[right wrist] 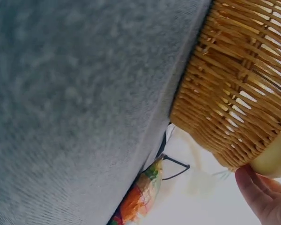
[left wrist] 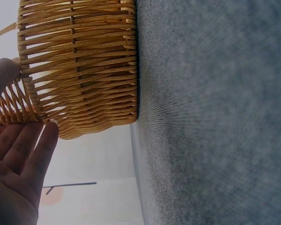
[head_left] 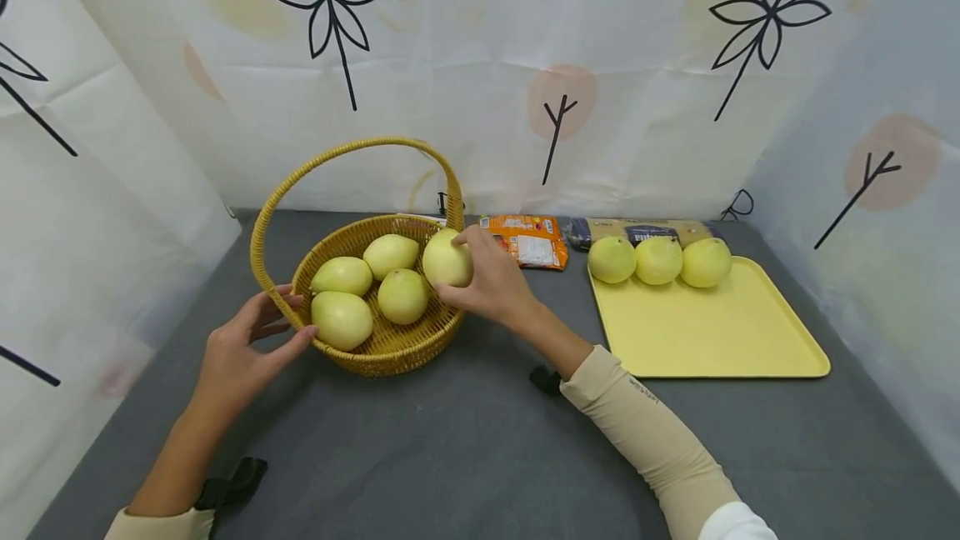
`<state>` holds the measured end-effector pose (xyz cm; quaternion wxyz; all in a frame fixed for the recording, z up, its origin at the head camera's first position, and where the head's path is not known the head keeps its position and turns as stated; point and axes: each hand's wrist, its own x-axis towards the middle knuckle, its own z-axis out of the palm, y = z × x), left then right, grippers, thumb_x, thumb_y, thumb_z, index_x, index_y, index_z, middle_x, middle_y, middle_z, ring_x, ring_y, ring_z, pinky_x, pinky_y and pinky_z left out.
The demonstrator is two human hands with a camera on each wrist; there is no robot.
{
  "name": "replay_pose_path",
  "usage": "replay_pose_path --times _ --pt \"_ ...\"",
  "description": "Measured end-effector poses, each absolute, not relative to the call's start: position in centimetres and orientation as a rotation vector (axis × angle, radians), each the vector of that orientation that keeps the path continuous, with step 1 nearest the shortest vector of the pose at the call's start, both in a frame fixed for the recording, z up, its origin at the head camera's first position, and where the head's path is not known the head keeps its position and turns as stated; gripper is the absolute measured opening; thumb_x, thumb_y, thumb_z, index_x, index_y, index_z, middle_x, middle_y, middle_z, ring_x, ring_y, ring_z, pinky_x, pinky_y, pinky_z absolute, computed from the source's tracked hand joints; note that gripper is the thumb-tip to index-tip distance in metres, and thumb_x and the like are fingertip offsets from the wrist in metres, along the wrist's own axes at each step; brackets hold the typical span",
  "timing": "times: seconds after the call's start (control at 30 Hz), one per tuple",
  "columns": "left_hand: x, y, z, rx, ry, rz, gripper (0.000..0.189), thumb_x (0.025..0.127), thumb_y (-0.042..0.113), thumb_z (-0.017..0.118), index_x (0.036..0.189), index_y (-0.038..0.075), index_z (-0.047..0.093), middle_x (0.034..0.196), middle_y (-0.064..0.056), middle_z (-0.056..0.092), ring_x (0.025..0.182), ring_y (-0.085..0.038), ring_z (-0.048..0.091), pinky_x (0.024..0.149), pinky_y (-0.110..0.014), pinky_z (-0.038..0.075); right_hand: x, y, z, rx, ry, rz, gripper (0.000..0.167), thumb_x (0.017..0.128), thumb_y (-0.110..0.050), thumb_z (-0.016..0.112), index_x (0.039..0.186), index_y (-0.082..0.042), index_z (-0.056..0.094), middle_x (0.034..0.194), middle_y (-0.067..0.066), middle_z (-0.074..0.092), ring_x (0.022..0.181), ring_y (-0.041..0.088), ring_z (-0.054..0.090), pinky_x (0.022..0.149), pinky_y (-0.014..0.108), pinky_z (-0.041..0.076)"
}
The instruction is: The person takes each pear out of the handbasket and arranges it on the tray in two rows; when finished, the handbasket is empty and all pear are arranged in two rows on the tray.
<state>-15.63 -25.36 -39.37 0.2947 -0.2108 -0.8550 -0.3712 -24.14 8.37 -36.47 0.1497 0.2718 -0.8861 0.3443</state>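
I am at the step of handling one pale yellow pear point(head_left: 442, 260) at the right side of the wicker basket point(head_left: 397, 364). My right hand point(head_left: 495, 275) is curled around this pear, thumb low and fingers above, near the foot of the handle point(head_left: 324, 158). My left hand point(head_left: 242, 348) grips the basket's left rim beside the handle's other foot, so the basket seems well steadied. Four other pears point(head_left: 403, 297) lie inside, and three more point(head_left: 659, 262) sit in a row at the far edge of the yellow tray point(head_left: 712, 332). Whether my pear goes in or out, I cannot tell. In my judgement, the next move calls for keeping it clear of the handle, and for releasing it gently, because its skin may bruise.
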Motion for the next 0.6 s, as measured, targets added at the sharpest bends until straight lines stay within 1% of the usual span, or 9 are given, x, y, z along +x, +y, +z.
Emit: replay_pose_path --times 0.1,0.17,0.23,0.33,0.43,0.6 --pt "-15.7 -25.4 -39.3 -0.562 -2.276 -0.983 0.067 0.069 -0.006 0.088 0.13 -0.003 0.06 0.11 -0.013 0.071 0.102 0.007 0.06 0.082 -0.008 0.052 -24.1 8.8 -36.3 0.803 -2.543 1.075 0.072 0.079 -0.03 0.08 0.138 -0.01 0.045 0.126 0.014 0.048 0.091 0.026 0.055 0.064 0.038 0.056" --pt "-15.7 -25.4 -39.3 -0.564 -2.271 -0.981 0.068 0.069 -0.006 0.089 0.13 -0.002 0.06 0.11 -0.012 0.071 0.102 0.006 0.061 0.082 -0.008 0.052 -24.1 9.2 -36.1 0.824 -2.553 1.125 0.08 0.079 -0.028 0.08 0.147 -0.012 0.041 0.128 0.016 0.043 0.093 0.027 0.056 0.066 0.04 0.057" --pt "-15.7 -25.4 -39.3 -0.562 -2.269 -0.98 0.068 0.069 -0.006 0.089 0.13 -0.002 0.06 0.11 -0.012 0.071 0.103 0.006 0.061 0.082 -0.008 0.052 -24.0 9.6 -35.6 0.839 -2.57 1.159 0.084 0.079 -0.025 0.081 0.151 -0.013 0.039 0.129 0.016 0.041 0.095 0.028 0.055 0.068 0.042 0.058" --pt "-15.7 -25.3 -39.3 -0.555 -2.271 -0.983 0.067 0.069 -0.005 0.089 0.13 -0.002 0.06 0.112 -0.011 0.072 0.103 0.006 0.061 0.082 -0.008 0.052 -23.8 10.2 -34.9 0.844 -2.612 1.159 0.082 0.079 -0.022 0.082 0.149 -0.011 0.04 0.131 0.018 0.039 0.1 0.03 0.054 0.072 0.044 0.058" --pt "-15.7 -25.3 -39.4 -0.547 -2.277 -0.986 0.066 0.07 -0.005 0.089 0.13 -0.003 0.06 0.111 -0.011 0.072 0.103 0.007 0.061 0.082 -0.008 0.052 -23.5 10.8 -34.1 0.852 -2.663 1.16 0.082 0.079 -0.022 0.082 0.147 -0.008 0.037 0.136 0.017 0.039 0.104 0.03 0.054 0.075 0.045 0.057" --pt "-15.6 -25.3 -39.4 -0.547 -2.281 -0.982 0.067 0.07 -0.005 0.089 0.13 -0.002 0.06 0.111 -0.01 0.071 0.103 0.01 0.059 0.082 -0.007 0.051 -23.1 12.2 -33.3 0.885 -2.723 1.181 0.093 0.078 -0.017 0.082 0.152 -0.005 0.026 0.145 0.015 0.039 0.115 0.029 0.052 0.084 0.048 0.055"
